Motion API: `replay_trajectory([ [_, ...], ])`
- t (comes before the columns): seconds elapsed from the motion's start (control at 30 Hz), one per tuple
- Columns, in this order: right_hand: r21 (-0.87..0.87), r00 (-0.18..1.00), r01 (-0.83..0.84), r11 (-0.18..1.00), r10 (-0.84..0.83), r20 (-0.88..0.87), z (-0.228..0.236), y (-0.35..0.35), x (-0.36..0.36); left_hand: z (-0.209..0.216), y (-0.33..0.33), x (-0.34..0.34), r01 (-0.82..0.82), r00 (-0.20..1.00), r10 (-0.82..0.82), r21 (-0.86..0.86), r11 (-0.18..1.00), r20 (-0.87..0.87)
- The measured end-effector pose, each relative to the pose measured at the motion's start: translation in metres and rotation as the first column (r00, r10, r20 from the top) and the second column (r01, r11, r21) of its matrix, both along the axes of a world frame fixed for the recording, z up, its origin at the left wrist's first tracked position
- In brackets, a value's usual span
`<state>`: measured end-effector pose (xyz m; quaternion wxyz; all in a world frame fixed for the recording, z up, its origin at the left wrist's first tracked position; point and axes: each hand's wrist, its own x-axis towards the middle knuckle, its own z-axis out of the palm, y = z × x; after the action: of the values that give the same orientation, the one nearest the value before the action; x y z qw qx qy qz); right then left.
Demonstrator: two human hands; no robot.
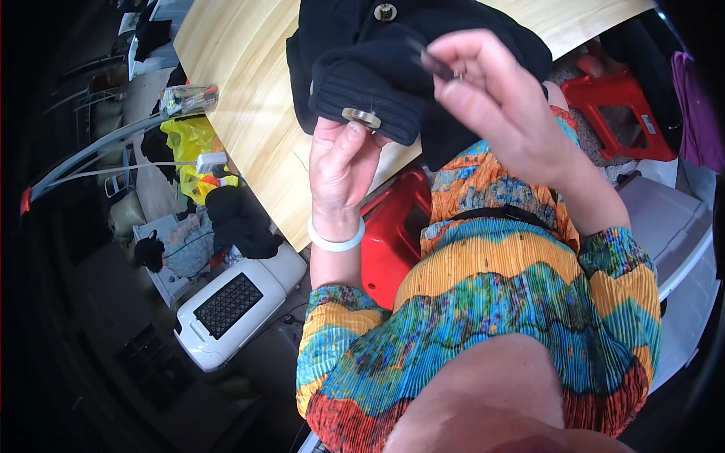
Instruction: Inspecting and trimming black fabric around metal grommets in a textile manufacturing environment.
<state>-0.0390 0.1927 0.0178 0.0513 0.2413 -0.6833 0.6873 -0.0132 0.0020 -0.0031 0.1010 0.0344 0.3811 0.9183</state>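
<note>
Button (362,118), round and glossy, ribbed black knit (396,106), bare hands (343,164) (502,98), wood-grain tabletop (253,113)

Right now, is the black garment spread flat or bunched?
Bunched: the black garment lies heaped, the left hand gripping its ribbed edge.

There are two hands (343,162) (502,106), two plainly visible buttons (361,118) (385,12), two red stools (389,241) (604,84) and one bracelet (337,245).

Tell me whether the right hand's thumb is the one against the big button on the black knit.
No, it is the left hand, wearing the pale bracelet, that has its thumb against the button.
</note>
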Motion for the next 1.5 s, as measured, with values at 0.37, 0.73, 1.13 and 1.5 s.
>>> replay_trajectory([
  [0.37, 0.242, 0.981, -0.185, 0.952, 0.192, -0.006, 0.006, 0.008, 0.013, -0.001, 0.0, 0.007, -0.077, 0.991, 0.064, -0.107, 0.991, -0.121],
  [0.73, 0.158, 0.97, -0.236, 0.959, 0.222, 0.099, 0.002, 0.005, 0.01, -0.004, -0.002, 0.007, -0.07, 0.984, 0.046, -0.137, 0.988, -0.171],
  [1.13, 0.135, 0.996, -0.079, 0.988, 0.083, -0.029, -0.007, -0.007, 0.011, -0.003, 0.003, 0.004, -0.059, 0.996, 0.053, -0.086, 0.995, -0.076],
  [1.5, -0.054, 0.999, 0.006, 0.999, -0.004, 0.04, -0.017, -0.008, 0.011, -0.007, -0.004, 0.015, -0.017, 0.997, 0.01, -0.094, 0.995, -0.082],
])
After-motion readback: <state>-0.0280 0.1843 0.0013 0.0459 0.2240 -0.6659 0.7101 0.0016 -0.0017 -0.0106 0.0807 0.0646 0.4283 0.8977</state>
